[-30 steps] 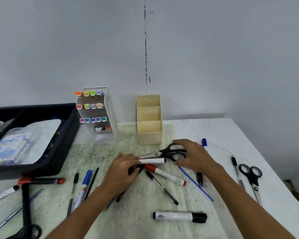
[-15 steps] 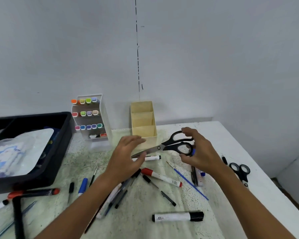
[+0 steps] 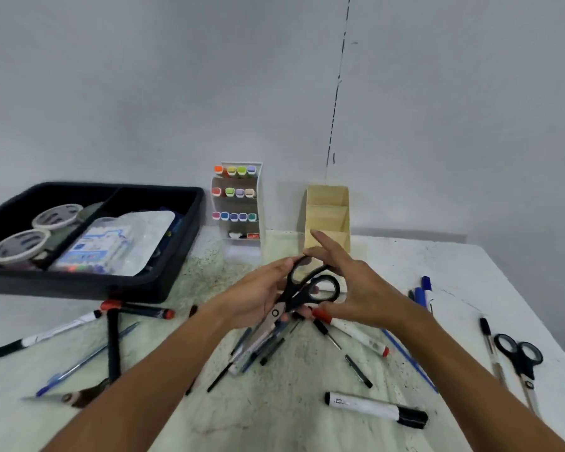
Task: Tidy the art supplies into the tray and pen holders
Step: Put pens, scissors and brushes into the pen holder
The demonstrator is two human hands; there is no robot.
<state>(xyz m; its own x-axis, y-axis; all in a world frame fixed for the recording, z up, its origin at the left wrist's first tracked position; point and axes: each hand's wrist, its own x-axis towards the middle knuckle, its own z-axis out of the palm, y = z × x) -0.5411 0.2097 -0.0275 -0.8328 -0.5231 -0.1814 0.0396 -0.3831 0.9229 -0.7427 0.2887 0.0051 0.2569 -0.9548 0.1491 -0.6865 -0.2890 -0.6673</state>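
Note:
Black-handled scissors [image 3: 311, 290] hang over the middle of the table, blades pointing down toward me. My left hand [image 3: 258, 296] grips a bundle of pens [image 3: 256, 349] and also clasps the scissors near their pivot. My right hand [image 3: 359, 288] pinches the handle rings from the right, its index finger sticking out straight. The black tray [image 3: 177, 256] stands at the back left, holding tape rolls and a plastic packet. A white marker rack [image 3: 238, 203] and a beige three-slot pen holder [image 3: 327, 215] stand against the wall behind my hands.
Loose on the table: a red-capped marker [image 3: 353, 331], a black pen [image 3: 343, 353], a blue pen [image 3: 408, 360], a black-capped whiteboard marker [image 3: 375, 409], blue markers [image 3: 423, 288], a clear pen [image 3: 491, 350], second scissors [image 3: 519, 357] at right, more pens and markers [image 3: 137, 310] at left.
The scissors swung round from lying level to blades-down and came into my left hand beside the pens. My right hand stayed on the handles. My view turned left, showing more of the tray.

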